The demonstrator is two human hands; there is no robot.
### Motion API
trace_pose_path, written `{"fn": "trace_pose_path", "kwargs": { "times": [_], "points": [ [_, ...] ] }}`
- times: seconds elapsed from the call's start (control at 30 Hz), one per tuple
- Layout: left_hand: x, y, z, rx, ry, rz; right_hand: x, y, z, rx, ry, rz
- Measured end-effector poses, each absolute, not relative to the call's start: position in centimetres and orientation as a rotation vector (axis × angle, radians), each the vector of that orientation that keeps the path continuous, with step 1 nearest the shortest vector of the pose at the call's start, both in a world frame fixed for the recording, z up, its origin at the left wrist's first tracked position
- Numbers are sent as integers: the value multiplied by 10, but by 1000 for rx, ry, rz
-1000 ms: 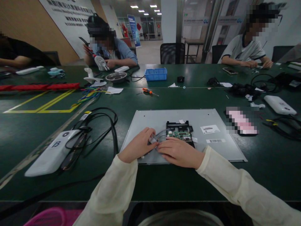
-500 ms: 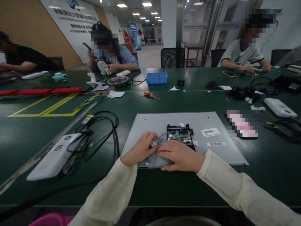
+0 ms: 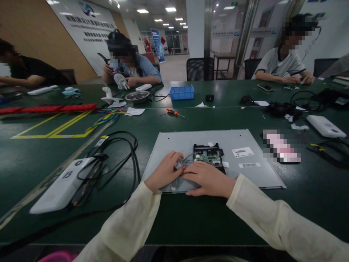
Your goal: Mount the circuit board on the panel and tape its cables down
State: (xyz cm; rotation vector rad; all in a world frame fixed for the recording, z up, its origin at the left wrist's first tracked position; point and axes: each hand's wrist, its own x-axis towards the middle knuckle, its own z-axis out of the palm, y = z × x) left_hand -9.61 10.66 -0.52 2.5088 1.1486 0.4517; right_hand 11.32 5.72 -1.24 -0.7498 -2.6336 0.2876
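Observation:
A flat grey metal panel [image 3: 174, 140] lies on the green table, with a black frame holding a green circuit board [image 3: 208, 159] at its middle. Grey cables [image 3: 188, 158] run left from the board to my hands. Over the panel's left part, my left hand [image 3: 167, 170] has its fingers closed around the grey cable bundle. Beside it, my right hand [image 3: 208, 179] rests over the panel just below the board, its fingertips meeting the same cables near my left fingertips. Exactly what the right fingertips pinch is too small to tell.
A white power bank [image 3: 61, 185] with looped black cables lies at the left. Farther back are an orange screwdriver [image 3: 174, 112], a blue basket [image 3: 181, 92] and a metal bowl [image 3: 137, 96]. A pink phone [image 3: 282, 146] lies right. People sit across the table.
The view has shifted slightly. Both hands stay at the cables with hardly any change in their pose.

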Motion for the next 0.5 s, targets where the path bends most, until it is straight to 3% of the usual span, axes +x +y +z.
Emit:
{"fn": "trace_pose_path", "kwargs": {
  "times": [0.5],
  "points": [
    [-98,105,-4,2451,1160,506,106,59,-16,-737,-2643,166]
  ]
}}
